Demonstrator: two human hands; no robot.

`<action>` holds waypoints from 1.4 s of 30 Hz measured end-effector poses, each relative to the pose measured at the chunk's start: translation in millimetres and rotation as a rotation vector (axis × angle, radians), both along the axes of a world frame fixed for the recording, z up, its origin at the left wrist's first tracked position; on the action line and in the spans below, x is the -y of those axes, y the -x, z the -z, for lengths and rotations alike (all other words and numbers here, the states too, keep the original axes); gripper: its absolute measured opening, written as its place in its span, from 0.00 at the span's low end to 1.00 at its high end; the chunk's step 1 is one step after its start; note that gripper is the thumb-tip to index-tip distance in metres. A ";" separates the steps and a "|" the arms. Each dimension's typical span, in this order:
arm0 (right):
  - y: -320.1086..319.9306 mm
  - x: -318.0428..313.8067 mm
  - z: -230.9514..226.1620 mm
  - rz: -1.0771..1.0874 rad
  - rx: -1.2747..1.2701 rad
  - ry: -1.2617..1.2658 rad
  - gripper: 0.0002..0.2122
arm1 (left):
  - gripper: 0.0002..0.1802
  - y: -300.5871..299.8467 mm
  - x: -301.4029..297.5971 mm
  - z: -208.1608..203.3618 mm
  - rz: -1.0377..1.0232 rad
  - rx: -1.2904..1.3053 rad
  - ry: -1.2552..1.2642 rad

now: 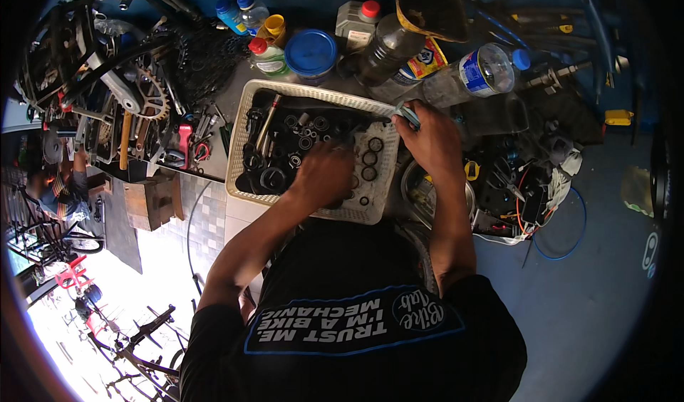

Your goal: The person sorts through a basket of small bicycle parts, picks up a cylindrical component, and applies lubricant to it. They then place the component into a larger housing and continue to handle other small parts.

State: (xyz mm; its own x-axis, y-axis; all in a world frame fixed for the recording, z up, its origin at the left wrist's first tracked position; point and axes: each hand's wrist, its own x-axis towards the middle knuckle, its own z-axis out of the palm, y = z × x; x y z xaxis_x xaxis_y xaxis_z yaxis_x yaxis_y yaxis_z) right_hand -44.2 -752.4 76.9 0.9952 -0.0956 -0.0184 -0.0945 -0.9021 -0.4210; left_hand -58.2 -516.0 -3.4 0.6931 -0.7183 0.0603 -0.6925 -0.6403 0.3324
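A cream plastic basket [237, 145] full of small bike parts lies in front of me. My left hand [326, 173] reaches into its middle, dark and smeared, so its fingers cannot be made out. Around it are metal bearings [306, 143], dark rings [369, 158] along the right side, and a long metal rod [271, 121] at the left. At the basket's upper right corner, my right hand [432, 137] is closed round a slim blue-grey piece [408, 115] whose kind I cannot tell. Those fingers are close to the rim.
Behind the basket stand a blue-lidded tub [311, 53], a grey jug with a red cap [356, 24] and a clear bottle [488, 71]. Cranksets [153, 96] and hand tools crowd the left. Cables and pliers [507, 181] lie right. Another person [60, 188] is far left.
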 end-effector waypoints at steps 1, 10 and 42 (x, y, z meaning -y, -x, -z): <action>1.7 1.6 -0.8 0.016 -0.011 0.005 0.17 | 0.10 -1.3 -11.8 -9.3 -0.052 0.005 -0.020; -7.0 -22.8 7.6 -0.125 -0.125 0.087 0.15 | 0.23 11.8 -30.7 -44.9 -0.219 -0.389 -0.341; -78.7 -69.8 47.5 -0.581 0.115 0.101 0.06 | 0.09 26.3 -57.2 -40.2 -0.434 -0.338 -0.347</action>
State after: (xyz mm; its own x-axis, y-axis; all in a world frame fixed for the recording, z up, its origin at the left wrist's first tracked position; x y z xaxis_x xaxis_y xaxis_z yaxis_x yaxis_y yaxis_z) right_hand 34.4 -682.6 29.4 0.8799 0.4695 0.0734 0.4677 -0.8283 -0.3085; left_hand -84.5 -458.8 36.8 0.8646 -0.3072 -0.3975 -0.2402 -0.9477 0.2100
